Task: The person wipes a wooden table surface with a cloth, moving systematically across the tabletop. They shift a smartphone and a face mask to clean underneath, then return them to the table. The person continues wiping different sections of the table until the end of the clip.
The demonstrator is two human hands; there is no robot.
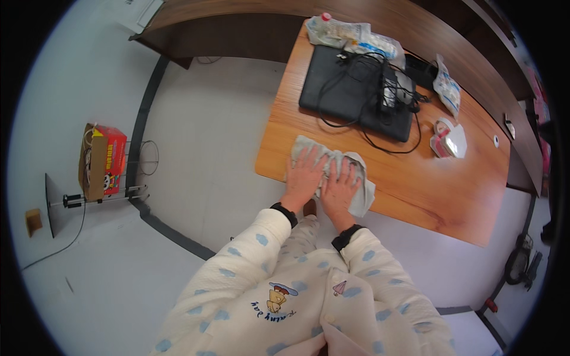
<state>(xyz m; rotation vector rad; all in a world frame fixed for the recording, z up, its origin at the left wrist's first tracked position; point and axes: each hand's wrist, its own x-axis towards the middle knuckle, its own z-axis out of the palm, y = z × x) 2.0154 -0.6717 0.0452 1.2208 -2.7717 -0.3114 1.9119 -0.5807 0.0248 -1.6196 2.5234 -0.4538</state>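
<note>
A light grey cloth lies crumpled at the near edge of a wooden table, with part of it hanging over that edge. My left hand rests palm down on the cloth's left part, fingers slightly spread. Close beside it, my right hand presses on the cloth's middle, its fingers apart. Neither hand is closed around the fabric. Beyond my hands sits a closed black laptop, with a power adapter and tangled black cables on top of it.
Plastic packages and a bottle with a red cap stand at the far edge. Another package and rolls of tape lie to the right. On the left is an open cardboard box.
</note>
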